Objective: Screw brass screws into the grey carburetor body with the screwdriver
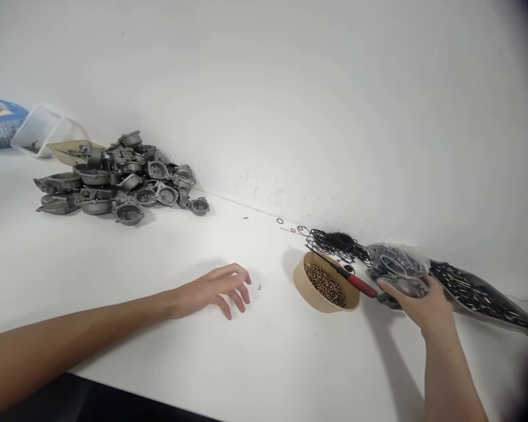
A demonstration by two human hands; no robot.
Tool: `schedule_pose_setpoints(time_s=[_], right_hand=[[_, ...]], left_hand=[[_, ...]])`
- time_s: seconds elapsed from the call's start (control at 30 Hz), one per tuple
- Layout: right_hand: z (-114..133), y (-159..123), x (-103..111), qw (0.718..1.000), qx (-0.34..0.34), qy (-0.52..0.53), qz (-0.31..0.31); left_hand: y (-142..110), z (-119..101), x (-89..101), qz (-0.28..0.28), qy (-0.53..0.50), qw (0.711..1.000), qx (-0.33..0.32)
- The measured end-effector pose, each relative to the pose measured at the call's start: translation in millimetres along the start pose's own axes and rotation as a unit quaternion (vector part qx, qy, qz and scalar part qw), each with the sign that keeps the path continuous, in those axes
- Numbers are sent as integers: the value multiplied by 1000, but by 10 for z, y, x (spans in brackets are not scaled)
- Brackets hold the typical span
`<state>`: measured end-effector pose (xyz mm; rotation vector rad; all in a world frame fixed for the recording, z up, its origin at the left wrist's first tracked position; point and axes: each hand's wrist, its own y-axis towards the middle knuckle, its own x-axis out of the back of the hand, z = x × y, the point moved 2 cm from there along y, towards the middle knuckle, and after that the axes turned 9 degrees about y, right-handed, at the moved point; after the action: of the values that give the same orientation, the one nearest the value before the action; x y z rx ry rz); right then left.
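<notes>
My left hand (224,287) hangs over the white table with its fingers apart and loosely curled, holding nothing. On the right, my right hand (426,308) has its thumb and fingers around a round grey metal casting (409,286), beside a clear plastic bag (416,255) of parts. Part of the casting is hidden by the hand. Just left of that hand, a screwdriver (361,286) with a red handle and black shaft lies across a brown paper bowl (305,287). Many small brass-coloured screws (325,284) fill the bowl's bottom.
Grey metal castings (132,181) are heaped at the left. Behind them are a tan tray (64,153), a clear plastic box (48,126) and a blue basket (2,132). Black rubber rings (338,241) lie along the wall. A long bag of dark parts (484,293) rests at right.
</notes>
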<state>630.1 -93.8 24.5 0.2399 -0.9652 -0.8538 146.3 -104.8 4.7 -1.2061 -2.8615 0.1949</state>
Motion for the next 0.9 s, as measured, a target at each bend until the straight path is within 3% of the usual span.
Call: schedule_pose_setpoints(time_s=[0.07,0.13,0.17,0.23,0.27,0.33,0.37,0.47,0.57,0.9], right_hand=[[205,14,81,999,-5,-5,-54],[510,-48,144,993,33,7,-112],[697,-123,155,987,81,31,-133],[1111,-387,124,938,278,105,-179],[1295,-555,55,916,355,110,-148],[1555,-917,-145,891,423,147,-72],[1640,-1101,-276,870,459,179,9],[1695,-1514,-661,842,456,225,181],[1623,-1646,-908,832,435,219,267],[1520,-1504,-937,819,415,237,317]], left_hand=[[31,51,-12,14,-123,992,17],[62,102,-24,17,-202,979,27],[76,122,-32,18,-235,971,34],[100,148,-46,20,-292,955,56],[110,154,-51,21,-316,946,68],[125,155,-53,24,-354,931,86],[131,153,-51,26,-367,925,92],[134,155,-39,32,-388,916,102],[122,167,-25,39,-396,911,106],[119,206,19,42,-421,900,108]])
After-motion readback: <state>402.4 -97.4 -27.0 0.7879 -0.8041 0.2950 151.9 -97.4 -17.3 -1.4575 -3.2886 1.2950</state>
